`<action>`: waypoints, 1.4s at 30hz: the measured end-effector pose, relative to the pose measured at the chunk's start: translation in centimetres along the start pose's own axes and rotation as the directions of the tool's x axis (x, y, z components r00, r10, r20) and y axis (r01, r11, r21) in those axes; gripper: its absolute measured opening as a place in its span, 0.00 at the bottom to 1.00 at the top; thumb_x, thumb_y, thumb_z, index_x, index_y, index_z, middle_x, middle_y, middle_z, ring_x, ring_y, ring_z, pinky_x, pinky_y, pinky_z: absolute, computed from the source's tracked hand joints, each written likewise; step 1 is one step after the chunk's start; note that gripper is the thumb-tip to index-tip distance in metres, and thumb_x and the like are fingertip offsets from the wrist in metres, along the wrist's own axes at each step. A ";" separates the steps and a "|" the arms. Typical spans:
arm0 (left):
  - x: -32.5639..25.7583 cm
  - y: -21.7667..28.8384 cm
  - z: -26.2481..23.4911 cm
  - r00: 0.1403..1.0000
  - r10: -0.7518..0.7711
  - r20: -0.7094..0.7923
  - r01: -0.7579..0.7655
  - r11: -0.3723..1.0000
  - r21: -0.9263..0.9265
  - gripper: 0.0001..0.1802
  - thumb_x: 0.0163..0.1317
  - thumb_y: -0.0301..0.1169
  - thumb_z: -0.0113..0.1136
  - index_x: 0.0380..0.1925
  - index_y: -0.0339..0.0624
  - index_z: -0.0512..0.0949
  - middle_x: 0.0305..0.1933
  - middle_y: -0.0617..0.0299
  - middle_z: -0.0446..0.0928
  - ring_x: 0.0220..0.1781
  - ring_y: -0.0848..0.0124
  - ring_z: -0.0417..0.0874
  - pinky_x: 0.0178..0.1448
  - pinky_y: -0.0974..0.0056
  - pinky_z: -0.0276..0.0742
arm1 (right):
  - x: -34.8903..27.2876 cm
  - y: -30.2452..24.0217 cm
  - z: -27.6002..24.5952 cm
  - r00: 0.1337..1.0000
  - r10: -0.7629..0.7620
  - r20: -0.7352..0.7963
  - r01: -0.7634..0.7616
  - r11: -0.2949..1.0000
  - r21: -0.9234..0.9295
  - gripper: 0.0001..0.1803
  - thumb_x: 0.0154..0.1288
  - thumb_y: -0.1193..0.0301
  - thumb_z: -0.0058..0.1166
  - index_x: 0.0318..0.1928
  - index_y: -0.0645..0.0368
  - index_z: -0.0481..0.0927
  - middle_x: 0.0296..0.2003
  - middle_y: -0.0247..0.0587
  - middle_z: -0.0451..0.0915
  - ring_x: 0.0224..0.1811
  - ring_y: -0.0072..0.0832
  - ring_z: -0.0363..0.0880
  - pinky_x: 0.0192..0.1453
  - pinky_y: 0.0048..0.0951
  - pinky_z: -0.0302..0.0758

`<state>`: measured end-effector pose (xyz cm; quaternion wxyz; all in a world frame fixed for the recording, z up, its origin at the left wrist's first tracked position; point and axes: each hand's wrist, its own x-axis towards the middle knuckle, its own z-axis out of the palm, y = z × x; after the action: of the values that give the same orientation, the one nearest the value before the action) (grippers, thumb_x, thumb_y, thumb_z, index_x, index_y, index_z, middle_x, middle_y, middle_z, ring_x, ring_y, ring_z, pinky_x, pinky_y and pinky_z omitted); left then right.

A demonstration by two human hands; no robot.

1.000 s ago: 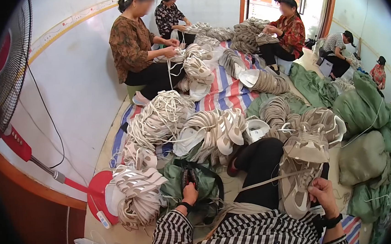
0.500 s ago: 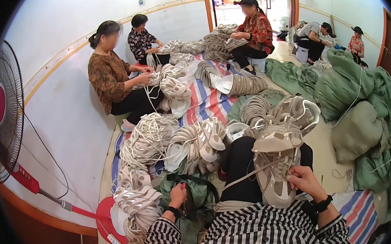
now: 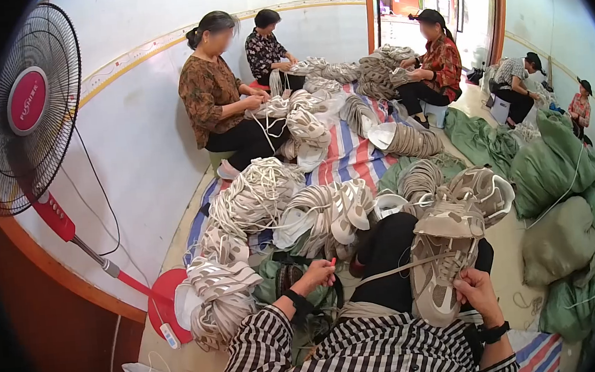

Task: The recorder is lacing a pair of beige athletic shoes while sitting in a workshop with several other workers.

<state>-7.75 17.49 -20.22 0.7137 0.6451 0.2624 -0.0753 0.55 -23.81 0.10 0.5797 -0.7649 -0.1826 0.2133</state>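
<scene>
On my lap lies a beige and grey shoe upper (image 3: 434, 288), with a flat beige lace (image 3: 395, 270) trailing from it to the left. My right hand (image 3: 475, 291) is closed in a pinch at the right edge of this upper. My left hand (image 3: 316, 275) is apart from the upper, to its left, closed with a small red piece (image 3: 333, 261) showing at the fingertips; its kind is too small to make out. More shoe uppers (image 3: 481, 196) rest just beyond, against my knee.
Stacked shoe uppers (image 3: 338, 211) and a heap of laces (image 3: 259, 189) lie ahead on a striped sheet (image 3: 352, 164). A standing fan (image 3: 33, 109) is at the left. Green sacks (image 3: 554, 166) fill the right side. Several people sit working farther back.
The view has swung left, so the scene sits farther right. My left hand has moved up and toward the upper. My right hand keeps its pinch on the upper's edge.
</scene>
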 end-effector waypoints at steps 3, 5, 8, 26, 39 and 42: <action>-0.2 -0.6 -0.1 0.998 -0.030 0.053 0.034 0.997 -0.076 0.10 0.66 0.32 0.55 0.43 0.38 0.74 0.22 0.61 0.78 0.17 0.74 0.77 0.18 0.71 0.67 | 0.0 0.1 0.1 1.000 0.004 -0.002 -0.004 1.000 0.017 0.05 0.63 0.76 0.54 0.31 0.64 0.75 0.17 0.32 0.75 0.17 0.15 0.71 0.20 0.18 0.67; -0.6 -0.2 -0.1 0.997 -0.041 0.069 0.048 0.993 -0.110 0.10 0.66 0.32 0.55 0.43 0.38 0.74 0.23 0.61 0.78 0.18 0.74 0.77 0.18 0.71 0.66 | 0.1 0.3 0.0 1.000 -0.010 -0.005 0.010 1.000 0.024 0.04 0.63 0.76 0.54 0.31 0.64 0.74 0.17 0.32 0.75 0.17 0.15 0.71 0.20 0.18 0.67; -0.8 -0.2 -0.4 0.996 -0.034 0.080 0.046 0.985 -0.164 0.11 0.66 0.33 0.56 0.44 0.39 0.74 0.23 0.61 0.78 0.18 0.74 0.78 0.18 0.72 0.66 | 0.1 0.6 0.1 0.999 -0.005 -0.032 0.005 1.000 0.029 0.04 0.63 0.77 0.54 0.32 0.64 0.74 0.17 0.32 0.75 0.16 0.16 0.71 0.20 0.18 0.67; -0.1 -1.3 -1.1 0.993 -0.011 0.116 0.045 0.954 -0.297 0.07 0.65 0.28 0.55 0.41 0.40 0.73 0.32 0.59 0.80 0.29 0.70 0.83 0.29 0.70 0.76 | 0.2 0.7 0.3 0.999 -0.029 -0.027 0.029 1.000 0.003 0.05 0.63 0.76 0.54 0.31 0.63 0.74 0.17 0.32 0.75 0.16 0.15 0.71 0.20 0.17 0.67; 5.4 12.7 -9.3 0.910 0.403 -0.094 -0.411 0.854 -0.318 0.09 0.66 0.34 0.52 0.40 0.40 0.73 0.30 0.57 0.80 0.28 0.70 0.82 0.26 0.69 0.75 | 0.4 0.8 0.1 0.998 -0.054 -0.018 0.053 0.998 -0.021 0.05 0.64 0.75 0.53 0.32 0.63 0.74 0.16 0.32 0.75 0.16 0.15 0.70 0.20 0.18 0.67; 6.1 15.7 -10.7 0.906 0.294 -0.304 -0.395 0.845 -0.361 0.08 0.65 0.32 0.54 0.39 0.39 0.73 0.30 0.58 0.80 0.28 0.70 0.82 0.28 0.69 0.76 | 0.2 0.9 0.1 0.998 -0.054 -0.039 0.053 0.998 -0.031 0.04 0.64 0.76 0.53 0.32 0.63 0.73 0.16 0.32 0.75 0.16 0.15 0.70 0.20 0.19 0.67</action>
<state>1.44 31.61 -9.59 0.7993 0.5197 0.2344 0.1899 0.72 -23.87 -0.83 0.5773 -0.7724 -0.1947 0.1797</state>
